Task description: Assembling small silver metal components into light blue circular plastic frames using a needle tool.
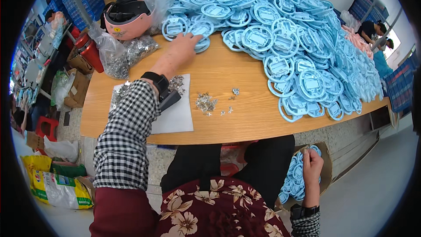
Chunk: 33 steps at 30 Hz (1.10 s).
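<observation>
My left hand [182, 47] reaches across the table to the left edge of a large heap of light blue plastic parts [263, 13]. Its fingers are spread over a round light blue part [201, 28] and touch it. Low on the right, my right hand [312, 164] is closed above a cardboard box [326, 180] holding more light blue parts [293, 180]. A blue rim shows beside its fingertips, but whether they grip it is hidden. Small metal pieces [205, 103] lie loose on the table, with others [177, 84] on a white sheet [173, 120] under my left forearm.
Behind my left arm are clear bags of metal pieces [112, 57], a pink helmet [129, 22] and a red flask [89, 52]. The wooden table's [245, 127] front edge runs above my lap. A red stool [46, 128] stands left. Other people work farther off.
</observation>
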Tool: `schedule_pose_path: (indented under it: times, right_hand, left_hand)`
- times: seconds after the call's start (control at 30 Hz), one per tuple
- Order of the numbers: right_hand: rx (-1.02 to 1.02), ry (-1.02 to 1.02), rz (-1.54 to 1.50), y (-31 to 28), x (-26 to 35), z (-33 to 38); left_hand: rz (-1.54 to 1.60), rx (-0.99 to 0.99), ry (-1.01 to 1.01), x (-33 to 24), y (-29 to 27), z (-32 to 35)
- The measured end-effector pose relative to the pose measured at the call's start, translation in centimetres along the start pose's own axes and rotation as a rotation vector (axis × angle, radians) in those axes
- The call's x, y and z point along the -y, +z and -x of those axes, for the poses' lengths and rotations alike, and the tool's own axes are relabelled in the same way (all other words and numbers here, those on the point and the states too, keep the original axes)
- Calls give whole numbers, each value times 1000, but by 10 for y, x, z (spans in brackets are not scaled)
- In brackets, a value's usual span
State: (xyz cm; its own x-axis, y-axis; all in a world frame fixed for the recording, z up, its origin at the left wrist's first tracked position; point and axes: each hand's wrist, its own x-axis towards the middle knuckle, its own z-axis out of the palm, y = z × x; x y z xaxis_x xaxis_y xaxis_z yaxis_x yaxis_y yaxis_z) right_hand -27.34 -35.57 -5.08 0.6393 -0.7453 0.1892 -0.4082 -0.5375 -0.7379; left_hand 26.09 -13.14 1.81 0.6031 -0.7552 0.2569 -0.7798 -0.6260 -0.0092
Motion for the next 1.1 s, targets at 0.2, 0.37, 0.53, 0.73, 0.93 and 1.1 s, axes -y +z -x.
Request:
schedule_pose_path:
  times: [0.2,0.37,0.53,0.73,0.93,1.1]
  right_hand:
    - [34,5,-85,8,38,-9]
    - [69,-26,-152,18,62,-14]
    - [82,-121,-172,25,81,-18]
    - [148,-32,-380,27,92,-22]
    - [387,108,-629,54,137,-37]
    - [614,283,-983,77,147,-40]
  left_hand:
    - [168,56,144,-35,-28,17]
    - [267,18,139,-38,-46,17]
    - [534,-112,-86,-10,-50,6]
    - [1213,-46,-386,-15,-84,33]
    - [1554,241,-249,-94,-88,108]
    - [1767,614,-220,-150,-73,184]
